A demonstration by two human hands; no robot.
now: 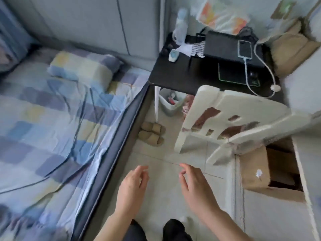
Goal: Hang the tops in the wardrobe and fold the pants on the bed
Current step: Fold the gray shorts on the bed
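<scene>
Two bare hands hover over the floor beside the bed, holding nothing.

The left hand (132,184) and the right hand (195,186) reach forward just right of the bed (52,119), fingers loosely curved and apart, gripping nothing; the bed lies under a rumpled blue, purple and yellow checked sheet, with a matching pillow (83,66) at its far end; no tops or pants show on the bed, and where they are I cannot tell; a pair of tan slippers (152,133) sits on the tiled floor (165,171) just right of the bed's edge; farther right of the bed stands a black worktop (182,73) carrying a phone (245,49) on a white cable; a cream plastic chair (231,119) stands near the worktop, well right of the bed; the picture is blurred.
</scene>
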